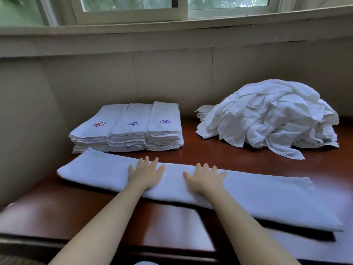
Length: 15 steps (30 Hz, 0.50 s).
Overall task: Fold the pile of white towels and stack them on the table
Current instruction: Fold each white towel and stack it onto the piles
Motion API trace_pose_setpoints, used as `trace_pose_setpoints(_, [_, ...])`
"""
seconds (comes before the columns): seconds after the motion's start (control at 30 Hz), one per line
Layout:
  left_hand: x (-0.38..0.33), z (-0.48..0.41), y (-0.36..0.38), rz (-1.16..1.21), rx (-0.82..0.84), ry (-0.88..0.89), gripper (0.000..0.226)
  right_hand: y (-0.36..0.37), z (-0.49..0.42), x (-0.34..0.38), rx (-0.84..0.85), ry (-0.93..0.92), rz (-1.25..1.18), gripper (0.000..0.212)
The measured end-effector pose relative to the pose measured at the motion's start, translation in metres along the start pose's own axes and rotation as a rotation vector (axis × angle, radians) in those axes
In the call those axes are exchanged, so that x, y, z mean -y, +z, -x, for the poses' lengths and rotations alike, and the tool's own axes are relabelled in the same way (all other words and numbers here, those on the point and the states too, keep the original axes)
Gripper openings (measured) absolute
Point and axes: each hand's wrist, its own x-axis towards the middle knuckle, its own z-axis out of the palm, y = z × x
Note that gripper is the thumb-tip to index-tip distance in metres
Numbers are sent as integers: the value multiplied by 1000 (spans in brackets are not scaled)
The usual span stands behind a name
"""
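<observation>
Stitched pinwheel marks, red, blue and purple, topped the three folded stacks at the back left, too small to read as lettering. The long towel lay across the worktop, its long axis left to right and its right end nearer. The left hand and right hand pressed flat on its middle, each grip open. The unfolded pile sat back right, its far side hidden.

Likely a hotel or guesthouse linen spot, possibly a home room. Cues: three folded stacks of identical white towels with small embroidered emblems, a loose towel heap, both on a polished red-brown wooden bench against a plain beige wall. A sliding window above shows greenery outside.
</observation>
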Motion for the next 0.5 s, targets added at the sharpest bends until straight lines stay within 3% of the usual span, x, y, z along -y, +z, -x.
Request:
trace_pose_setpoints(0.1, [70,5,-13,196,-205,-417,67,2,-8,19,-74,107,29,80])
trace_pose_setpoints(0.17, [110,15,-18,603,-478,-737,74,15,-7,24,-204,67,-9,72])
trace_pose_setpoints(0.23, [135,14,-29,1032,-635,-917,65,23,-12,23,-275,-10,-29,62])
trace_pose_setpoints(0.3, [145,10,-46,1390,-536,-937,51,21,-15,22,-341,-101,-6,49])
trace_pose_setpoints(0.37, [134,6,-62,1570,-296,-916,40,19,-11,22,-412,-194,14,34])
trace_pose_setpoints(0.43, [121,3,-66,1559,-213,-737,47,17,-8,21,-459,-282,-99,28])
trace_pose_setpoints(0.5, [97,9,-68,1299,-409,-540,52,4,-3,18,-436,-255,-539,26])
